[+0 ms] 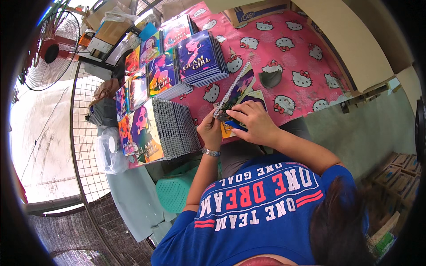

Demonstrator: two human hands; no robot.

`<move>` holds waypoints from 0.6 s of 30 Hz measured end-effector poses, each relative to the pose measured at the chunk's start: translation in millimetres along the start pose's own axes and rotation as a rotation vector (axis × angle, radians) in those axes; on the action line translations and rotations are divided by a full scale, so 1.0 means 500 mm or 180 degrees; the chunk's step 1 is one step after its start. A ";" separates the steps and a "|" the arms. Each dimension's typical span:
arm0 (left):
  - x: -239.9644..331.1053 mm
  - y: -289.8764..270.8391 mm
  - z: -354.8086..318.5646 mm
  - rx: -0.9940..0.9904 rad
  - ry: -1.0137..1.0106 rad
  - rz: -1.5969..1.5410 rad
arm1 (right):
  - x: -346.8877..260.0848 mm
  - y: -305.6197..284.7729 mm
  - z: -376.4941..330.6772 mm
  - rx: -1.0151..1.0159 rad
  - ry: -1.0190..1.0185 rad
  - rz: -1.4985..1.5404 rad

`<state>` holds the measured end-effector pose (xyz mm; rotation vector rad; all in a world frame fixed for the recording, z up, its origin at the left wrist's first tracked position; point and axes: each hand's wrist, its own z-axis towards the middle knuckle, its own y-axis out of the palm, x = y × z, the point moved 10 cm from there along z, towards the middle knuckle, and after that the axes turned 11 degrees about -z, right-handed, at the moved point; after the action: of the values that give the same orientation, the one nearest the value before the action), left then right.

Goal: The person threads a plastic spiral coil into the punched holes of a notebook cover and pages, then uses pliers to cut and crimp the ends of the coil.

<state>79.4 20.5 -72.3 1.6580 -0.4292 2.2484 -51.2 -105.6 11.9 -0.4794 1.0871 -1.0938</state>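
A spiral-bound notebook (pixel 242 86) with a dark, colourful cover is tilted over the near edge of the table, its white wire coil running up its left side. My left hand (pixel 209 131) is closed on the lower end of that coil. Close beside it, my right hand (pixel 256 123) is curled round a blue-handled tool (pixel 235 126), which looks like pliers; its dark tip by the coil is partly covered by fingers. Under the right hand lies another notebook (pixel 257 95), mostly hidden. A dark, rounded flat piece (pixel 270 79) rests just beyond.
Stacks of spiral notebooks (pixel 175 128) with bright covers fill the table's left side. The pink patterned tablecloth (pixel 306 53) spreads to the right, bordered by cardboard (pixel 355 44). A fan (pixel 51 53) stands far left; a green plastic stool (pixel 175 190) is below the table edge.
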 end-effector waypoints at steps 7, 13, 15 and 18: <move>0.106 0.024 0.013 -0.0101 0.0635 0.0681 | 0.053 0.118 -0.049 -0.1426 0.1830 0.3475; 0.480 -0.126 0.125 -0.0151 0.1550 0.1007 | 0.241 -0.008 -0.116 -0.0701 0.0998 -0.0016; 0.606 -0.228 0.134 0.0281 0.2052 0.0946 | 0.330 -0.018 -0.162 -0.0860 0.1371 -0.0521; 0.669 -0.244 0.193 -0.0153 0.1817 0.1468 | 0.410 -0.026 -0.192 -0.0678 0.1360 -0.0238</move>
<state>120.4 114.9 281.7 0.8783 -0.7586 2.8657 -132.1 -275.5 -114.5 -0.4676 1.5823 -1.1824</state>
